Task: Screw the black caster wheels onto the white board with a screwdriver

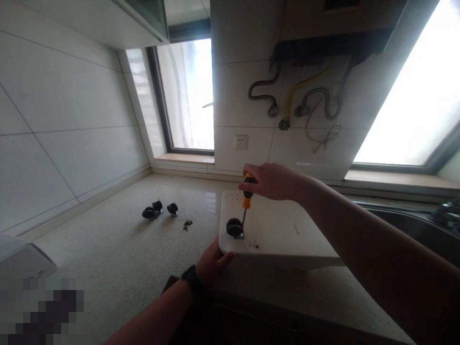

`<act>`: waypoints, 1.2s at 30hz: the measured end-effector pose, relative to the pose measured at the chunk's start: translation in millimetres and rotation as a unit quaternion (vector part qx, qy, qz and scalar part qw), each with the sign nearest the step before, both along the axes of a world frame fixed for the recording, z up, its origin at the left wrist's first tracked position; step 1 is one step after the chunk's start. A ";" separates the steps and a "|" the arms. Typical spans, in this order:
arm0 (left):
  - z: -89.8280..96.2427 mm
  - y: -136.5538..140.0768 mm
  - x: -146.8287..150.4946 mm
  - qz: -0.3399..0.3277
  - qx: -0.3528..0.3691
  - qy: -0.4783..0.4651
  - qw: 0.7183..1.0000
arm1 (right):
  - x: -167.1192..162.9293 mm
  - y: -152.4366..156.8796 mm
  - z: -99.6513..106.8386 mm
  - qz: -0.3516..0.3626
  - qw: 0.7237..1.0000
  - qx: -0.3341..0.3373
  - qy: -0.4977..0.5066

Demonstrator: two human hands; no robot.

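Note:
My right hand (264,181) is wrapped round the yellow and black handle of a screwdriver (247,201), held nearly upright. Its shaft reaches down beside a black caster wheel (234,227) with a metal plate, which sits on a white board or panel (276,220) with rounded corners. Where the tip meets the plate is too small to make out. My left hand (213,262), a dark watch on its wrist, grips the panel's near left corner, thumb along the front edge. Short dark marks or small parts (254,245) show on the panel near the caster.
Loose black casters (153,210) and small dark pieces, perhaps screws (187,224), lie on the speckled counter (143,258) to the left. A sink (402,230) is at the right. Wall pipes (287,108) and a socket (240,142) are behind; a pale box-like object (27,261) stands far left.

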State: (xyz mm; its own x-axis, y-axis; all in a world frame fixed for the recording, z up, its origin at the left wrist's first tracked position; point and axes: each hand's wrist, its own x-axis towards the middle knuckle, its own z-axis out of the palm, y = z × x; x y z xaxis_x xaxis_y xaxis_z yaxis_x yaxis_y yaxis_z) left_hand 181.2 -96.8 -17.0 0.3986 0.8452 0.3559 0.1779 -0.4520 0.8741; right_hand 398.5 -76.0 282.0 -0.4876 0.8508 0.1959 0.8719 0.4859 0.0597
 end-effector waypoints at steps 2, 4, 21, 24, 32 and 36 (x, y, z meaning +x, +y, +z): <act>0.3 -0.1 0.0 -0.004 0.001 -0.004 1.000 | 10.9 0.3 1.6 0.053 0.996 -0.070 0.013; 0.4 0.0 -0.2 -0.007 -0.001 -0.005 1.000 | 18.6 1.7 2.7 0.107 0.983 -0.141 0.052; 4.3 -2.6 -0.5 -0.010 -0.002 -0.011 1.000 | 1.5 -4.0 -0.2 0.068 0.998 0.019 0.007; 2.9 -2.2 -0.2 -0.006 0.000 -0.010 1.000 | -1.1 -6.2 -4.2 0.057 0.997 0.026 0.032; 1.6 -1.2 0.5 -0.001 0.009 -0.006 1.000 | -8.9 1.5 -21.6 -0.025 0.992 0.060 0.112; 5.0 -2.9 0.1 0.004 0.018 0.001 1.000 | -12.7 4.2 -35.6 -0.046 0.987 0.078 0.136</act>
State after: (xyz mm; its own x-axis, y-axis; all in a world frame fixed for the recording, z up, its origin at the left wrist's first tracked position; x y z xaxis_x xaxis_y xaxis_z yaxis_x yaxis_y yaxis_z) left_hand 181.2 -99.7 -11.9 0.3932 0.8345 0.3860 0.1833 -0.4826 0.8565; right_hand 385.8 -71.8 246.3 -0.3219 0.8382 0.4402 0.9057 0.4081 -0.1147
